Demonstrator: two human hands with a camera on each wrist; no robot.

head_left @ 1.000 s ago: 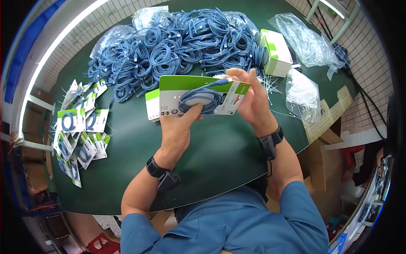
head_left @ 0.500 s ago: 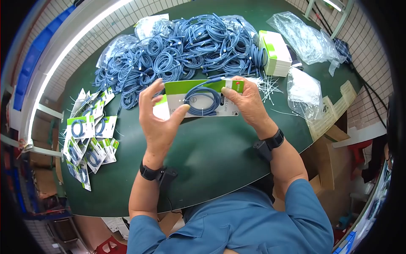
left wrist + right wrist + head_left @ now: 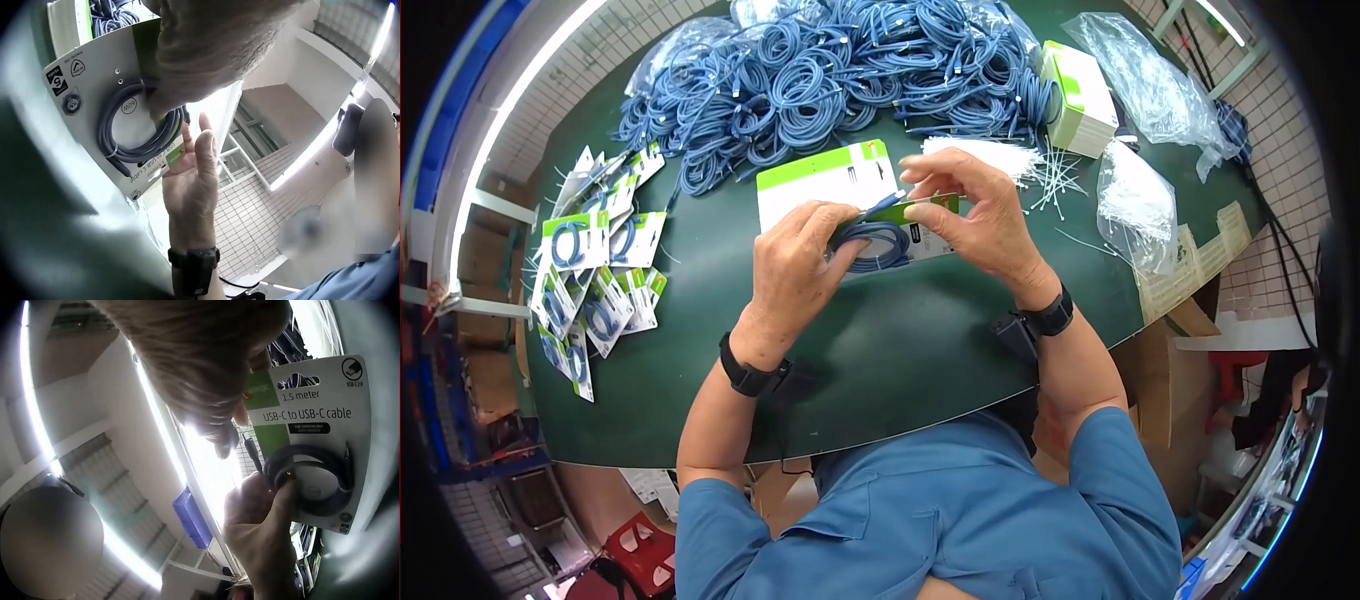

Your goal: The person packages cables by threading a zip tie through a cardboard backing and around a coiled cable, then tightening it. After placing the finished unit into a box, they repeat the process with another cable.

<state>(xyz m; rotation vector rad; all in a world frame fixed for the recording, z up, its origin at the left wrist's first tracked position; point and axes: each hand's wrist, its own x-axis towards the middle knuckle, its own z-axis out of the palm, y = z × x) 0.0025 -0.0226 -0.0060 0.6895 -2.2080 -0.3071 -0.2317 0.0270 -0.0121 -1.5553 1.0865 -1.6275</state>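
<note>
Between my left grip (image 3: 795, 260) and right grip (image 3: 985, 215), the coil (image 3: 105, 125) lies against its card (image 3: 344, 381). Just behind, other cards (image 3: 820, 180) rest on the desk (image 3: 900, 370); beyond them, the cable heap (image 3: 810, 85). Carded cables (image 3: 595, 275) spread leftward. Right of the heap stands a card stack (image 3: 1083, 105), a plastic bag (image 3: 1150, 80) beside it, a smaller bag (image 3: 1135, 205) in front.

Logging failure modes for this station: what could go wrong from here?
1. The plug juts past the edge of the card, so it might snag when the card is put down.
2. The left hand holds the card with its thumb at the coil; a slip could shift the coil.
3. The carded cables on the left overlap untidily, so a bump might make them slide.
</note>
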